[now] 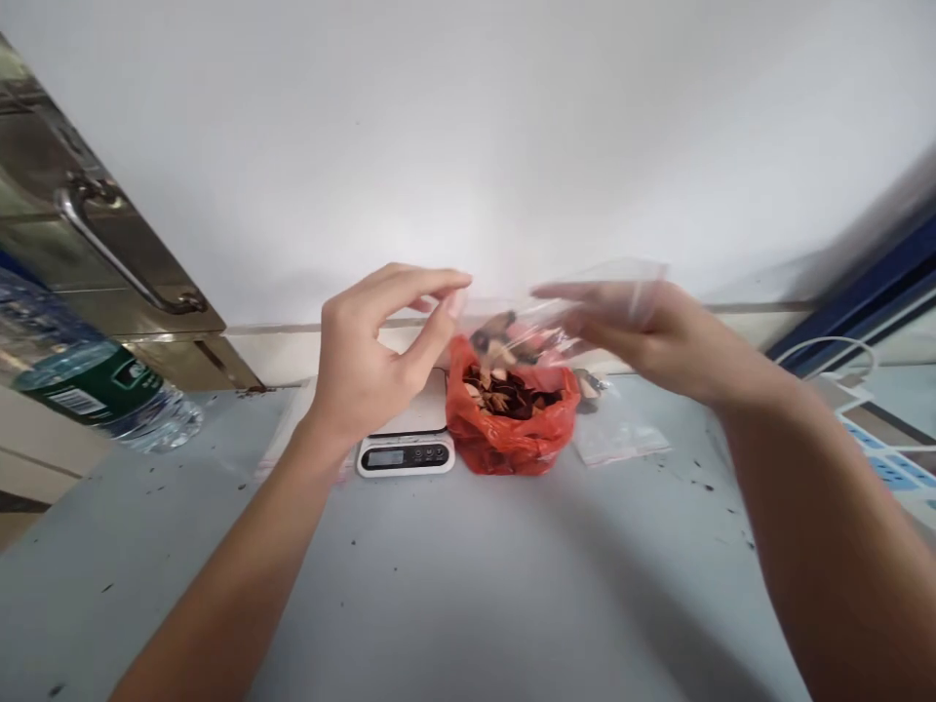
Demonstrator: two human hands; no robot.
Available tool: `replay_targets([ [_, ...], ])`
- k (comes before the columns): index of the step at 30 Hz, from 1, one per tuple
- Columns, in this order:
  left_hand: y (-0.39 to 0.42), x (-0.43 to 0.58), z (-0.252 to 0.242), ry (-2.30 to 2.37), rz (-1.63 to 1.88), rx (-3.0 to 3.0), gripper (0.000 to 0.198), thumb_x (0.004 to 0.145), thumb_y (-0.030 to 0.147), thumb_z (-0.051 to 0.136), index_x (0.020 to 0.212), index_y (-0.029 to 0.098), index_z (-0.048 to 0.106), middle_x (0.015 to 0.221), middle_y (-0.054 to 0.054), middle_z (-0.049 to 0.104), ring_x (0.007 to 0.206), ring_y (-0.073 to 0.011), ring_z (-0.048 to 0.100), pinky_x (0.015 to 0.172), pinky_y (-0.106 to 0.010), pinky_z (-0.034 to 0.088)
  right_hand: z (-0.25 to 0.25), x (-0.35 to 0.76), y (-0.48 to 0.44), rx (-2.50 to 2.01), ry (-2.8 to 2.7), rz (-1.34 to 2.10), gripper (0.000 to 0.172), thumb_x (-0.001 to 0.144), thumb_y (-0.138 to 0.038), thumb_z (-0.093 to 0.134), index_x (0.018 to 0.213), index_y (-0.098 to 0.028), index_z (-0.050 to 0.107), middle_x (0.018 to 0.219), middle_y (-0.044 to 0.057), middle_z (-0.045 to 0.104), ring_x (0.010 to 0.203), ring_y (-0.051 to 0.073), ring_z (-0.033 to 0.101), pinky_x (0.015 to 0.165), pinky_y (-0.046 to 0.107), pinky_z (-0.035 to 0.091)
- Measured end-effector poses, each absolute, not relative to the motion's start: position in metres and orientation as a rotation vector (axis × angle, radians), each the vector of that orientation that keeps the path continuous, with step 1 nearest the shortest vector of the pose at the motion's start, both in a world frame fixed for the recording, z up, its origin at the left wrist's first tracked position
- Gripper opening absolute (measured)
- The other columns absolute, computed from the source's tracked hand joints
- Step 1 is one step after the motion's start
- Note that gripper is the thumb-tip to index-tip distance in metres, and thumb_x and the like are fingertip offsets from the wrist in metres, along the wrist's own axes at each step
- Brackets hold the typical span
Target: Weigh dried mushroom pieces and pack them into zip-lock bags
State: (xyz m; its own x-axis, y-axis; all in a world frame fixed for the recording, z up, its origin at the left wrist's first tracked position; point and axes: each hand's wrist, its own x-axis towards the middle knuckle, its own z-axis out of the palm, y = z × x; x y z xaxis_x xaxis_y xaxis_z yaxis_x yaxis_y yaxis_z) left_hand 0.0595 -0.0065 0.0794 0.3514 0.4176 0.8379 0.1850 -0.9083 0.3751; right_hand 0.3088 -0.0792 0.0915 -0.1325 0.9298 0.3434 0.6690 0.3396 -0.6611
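Note:
My left hand (380, 341) and my right hand (643, 336) hold up a small clear plastic bag (563, 312) between them, above the table. The left thumb and forefinger pinch the bag's left edge. The right fingers close over its right side. A few brown pieces lie inside the bag. Right below it stands an open red plastic bag (512, 424) filled with brown dried pieces. A small white digital scale (406, 450) sits to the left of the red bag, partly behind my left wrist.
A clear water bottle with a green label (95, 385) lies at the left. Empty clear bags (621, 434) lie right of the red bag. A white power strip and cable (888, 458) sit at the right edge. A metal door handle (117, 249) is at upper left.

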Motion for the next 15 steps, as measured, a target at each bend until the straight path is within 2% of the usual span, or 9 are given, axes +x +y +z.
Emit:
replay_targets([
  [2,-0.005,0.065,0.071,0.551,1.384,2.408,0.020,0.098,0.026,0.063,0.100,0.021,0.082,0.099,-0.005,0.082,0.087,-0.0186,0.074,0.079,-0.029,0.060,0.081,0.336,-0.093,-1.567,-1.700,0.245,0.047,0.096,-0.045,0.058,0.136,-0.025,0.072,0.107,0.010,0.082,0.097,0.034,0.075,0.083,0.051,0.060],
  [5,-0.004,0.074,0.055,0.532,0.955,2.461,0.017,0.095,0.027,0.065,0.095,0.021,0.082,0.094,-0.003,0.083,0.079,-0.0180,0.074,0.068,-0.026,0.058,0.048,0.365,-0.109,-1.781,-1.550,-0.103,0.042,0.098,-0.039,0.052,0.124,-0.023,0.079,0.119,0.014,0.080,0.112,0.043,0.073,0.089,0.059,0.060],
  [7,-0.006,0.081,0.046,0.510,0.770,2.482,0.018,0.095,0.024,0.064,0.096,0.022,0.082,0.096,-0.003,0.083,0.079,-0.0182,0.074,0.067,-0.025,0.058,0.021,0.376,-0.116,-1.814,-1.632,-0.185,0.045,0.097,-0.029,0.045,0.128,-0.023,0.078,0.134,0.015,0.074,0.122,0.041,0.071,0.099,0.058,0.058],
  [8,-0.007,0.085,0.043,0.498,0.716,2.488,0.018,0.095,0.023,0.063,0.096,0.023,0.082,0.098,-0.003,0.083,0.079,-0.0183,0.074,0.067,-0.025,0.058,0.009,0.380,-0.119,-1.854,-1.747,-0.100,0.048,0.096,-0.028,0.046,0.135,-0.024,0.074,0.143,0.014,0.069,0.127,0.040,0.069,0.100,0.057,0.059],
  [11,-0.010,0.095,0.037,0.468,0.637,2.483,0.019,0.096,0.022,0.062,0.099,0.023,0.081,0.102,-0.003,0.082,0.082,-0.0187,0.075,0.067,-0.026,0.057,-0.011,0.387,-0.123,-1.924,-1.999,0.183,0.055,0.089,-0.049,0.062,0.138,-0.025,0.072,0.158,0.015,0.055,0.129,0.044,0.066,0.099,0.058,0.060],
  [13,-0.011,0.101,0.035,0.459,0.594,2.475,0.019,0.097,0.024,0.063,0.100,0.023,0.081,0.104,-0.004,0.081,0.083,-0.0187,0.074,0.066,-0.026,0.056,-0.012,0.387,-0.121,-1.968,-1.980,0.240,0.058,0.094,-0.062,0.053,0.134,-0.026,0.074,0.159,0.013,0.055,0.136,0.043,0.061,0.109,0.060,0.053],
  [15,-0.012,0.105,0.033,0.471,0.543,2.499,0.019,0.098,0.026,0.063,0.103,0.023,0.081,0.105,-0.004,0.080,0.083,-0.0187,0.074,0.067,-0.027,0.056,-0.011,0.383,-0.113,-2.023,-1.868,0.185,0.063,0.101,-0.064,0.036,0.137,-0.026,0.071,0.158,0.013,0.056,0.144,0.041,0.054,0.118,0.061,0.044],
])
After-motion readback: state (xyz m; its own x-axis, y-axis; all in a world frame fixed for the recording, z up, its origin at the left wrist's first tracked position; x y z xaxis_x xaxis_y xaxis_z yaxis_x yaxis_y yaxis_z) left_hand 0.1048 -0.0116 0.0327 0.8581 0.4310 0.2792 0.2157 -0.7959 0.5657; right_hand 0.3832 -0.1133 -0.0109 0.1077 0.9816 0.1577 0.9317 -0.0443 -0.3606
